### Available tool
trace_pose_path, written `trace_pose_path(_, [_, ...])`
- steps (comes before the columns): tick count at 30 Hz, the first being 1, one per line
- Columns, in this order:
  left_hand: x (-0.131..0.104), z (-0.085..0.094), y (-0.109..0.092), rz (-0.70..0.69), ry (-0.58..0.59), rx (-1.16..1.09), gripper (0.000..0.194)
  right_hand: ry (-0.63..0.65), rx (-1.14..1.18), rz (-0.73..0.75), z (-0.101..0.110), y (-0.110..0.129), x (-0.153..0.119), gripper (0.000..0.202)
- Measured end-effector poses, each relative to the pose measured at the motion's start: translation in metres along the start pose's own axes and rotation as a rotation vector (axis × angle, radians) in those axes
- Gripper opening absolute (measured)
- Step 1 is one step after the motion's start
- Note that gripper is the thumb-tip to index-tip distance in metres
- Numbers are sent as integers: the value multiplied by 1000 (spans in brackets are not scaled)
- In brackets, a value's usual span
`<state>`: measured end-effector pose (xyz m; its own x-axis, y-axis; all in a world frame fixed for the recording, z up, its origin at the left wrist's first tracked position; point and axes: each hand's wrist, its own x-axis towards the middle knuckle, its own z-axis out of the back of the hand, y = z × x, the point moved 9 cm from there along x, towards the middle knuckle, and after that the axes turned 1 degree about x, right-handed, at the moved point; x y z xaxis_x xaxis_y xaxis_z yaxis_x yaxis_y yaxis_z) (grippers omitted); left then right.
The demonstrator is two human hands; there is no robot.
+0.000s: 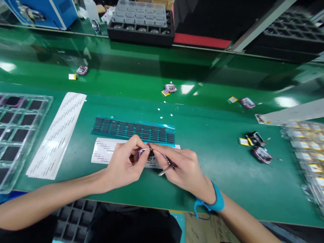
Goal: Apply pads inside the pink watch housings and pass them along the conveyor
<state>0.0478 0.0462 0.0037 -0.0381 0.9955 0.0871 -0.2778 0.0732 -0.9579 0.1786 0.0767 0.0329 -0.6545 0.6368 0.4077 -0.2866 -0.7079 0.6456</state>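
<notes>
My left hand (125, 162) is closed around a small purple watch-like housing (139, 154), its open inside partly showing between the fingertips. Pressed to the right edge of that housing are the thumb and forefinger of my right hand (184, 168). Metal tweezers (166, 170) are tucked in my right hand, pointing down to the left. Beneath both hands lies a white printed sheet (101, 152). Just beyond it is a blue film (134, 131) bearing rows of thin black strips. My fingers hide most of the housing's inside.
Left are a long printed strip (58, 135) and a clear tray (20, 135) of dark-faced parts. More purple housings (262, 154) with small batteries (243, 141) lie right and along the back. A tray of batteries (310, 152) stands at the right edge.
</notes>
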Motion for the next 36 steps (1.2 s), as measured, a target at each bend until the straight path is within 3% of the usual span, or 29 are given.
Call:
trace_pose_path(3, [-2,-1,-10,-82,9,60,8,16,225,-248,-4,-17,2,15])
trace_pose_path(10, [-3,-1,-14,-145,-4,68,13,62,695,-541,-24,-35,-1,28])
trace_pose_path(14, [-2,-2,-10,-64,31,-26,8,59,617,-522,-11,-37,5,41])
trace_pose_path(19, [0,-13,-7,-9,148,-12,8,-170,472,-413,42,-42,12,68])
trace_pose_path(21, [0,-18,-1,13,185,30,10,-194,380,-407,57,-45,6,71])
trace_pose_path(25, [-1,-23,12,51,217,132,10,-39,387,-542,58,-61,-24,50])
trace_pose_path(30, [-3,-28,8,0,250,209,11,-13,409,-699,58,-78,-69,36])
trace_pose_path(36, [-3,-30,5,-26,269,261,14,-20,391,-693,52,-79,-73,39])
